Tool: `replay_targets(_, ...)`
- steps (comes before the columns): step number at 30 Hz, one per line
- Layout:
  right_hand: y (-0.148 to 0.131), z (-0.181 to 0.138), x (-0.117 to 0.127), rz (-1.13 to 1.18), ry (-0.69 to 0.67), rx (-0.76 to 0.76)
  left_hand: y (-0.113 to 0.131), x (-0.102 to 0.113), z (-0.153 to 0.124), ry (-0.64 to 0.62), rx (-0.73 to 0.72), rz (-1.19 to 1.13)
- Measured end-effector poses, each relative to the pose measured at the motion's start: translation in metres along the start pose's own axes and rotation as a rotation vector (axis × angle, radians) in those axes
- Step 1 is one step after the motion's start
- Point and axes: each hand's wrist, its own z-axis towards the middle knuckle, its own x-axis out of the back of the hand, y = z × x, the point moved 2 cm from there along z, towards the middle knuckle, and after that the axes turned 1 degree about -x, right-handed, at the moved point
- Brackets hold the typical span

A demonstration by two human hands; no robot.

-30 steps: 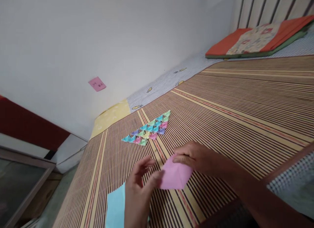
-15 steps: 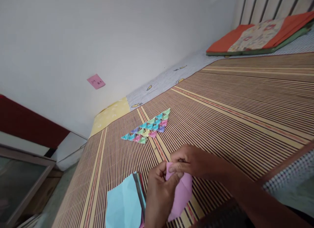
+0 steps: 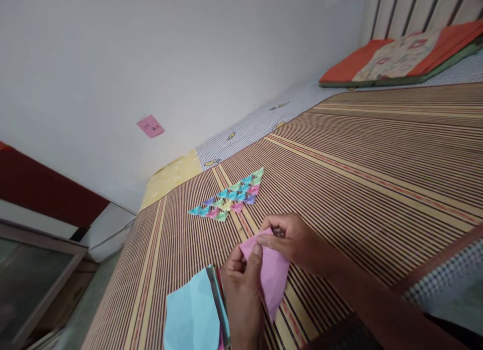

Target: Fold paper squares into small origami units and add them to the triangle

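A pink sheet of paper (image 3: 274, 277), partly folded, is held between both hands above the striped mat. My left hand (image 3: 244, 284) pinches its left edge, the thumb lying on the paper's face. At the upper right edge my right hand (image 3: 287, 239) grips the sheet, thumb on top and fingers curled behind. The paper narrows to a point at the bottom. Just left of my left hand lies a stack of coloured paper (image 3: 193, 310) with a light blue sheet on top. Farther off, several small folded paper pieces (image 3: 230, 196) in mixed colours lie in slanting rows.
The striped mat (image 3: 339, 189) covers the bed. A folded orange and floral quilt (image 3: 400, 58) lies at the far right. A pink note (image 3: 151, 126) is stuck on the white wall (image 3: 169, 48). The bed's left edge drops to the floor, near a framed glass panel (image 3: 33, 279).
The pink paper has turned in my hands, and its top edge now shows wider between them. My right hand has moved slightly up, and the thumbs have drawn apart.
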Motion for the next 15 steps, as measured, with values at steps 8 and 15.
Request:
replay_targets(8, 0.0041, 0.0044, 0.0078, 0.067, 0.148, 0.011, -0.0023, -0.0077, -0.0039, 0.059, -0.061, -0.005)
replay_targets(15, 0.0045, 0.0013, 0.0078, -0.020, -0.161, -0.014, -0.0021, -0.0043, -0.0023, 0.126, -0.133, -0.011)
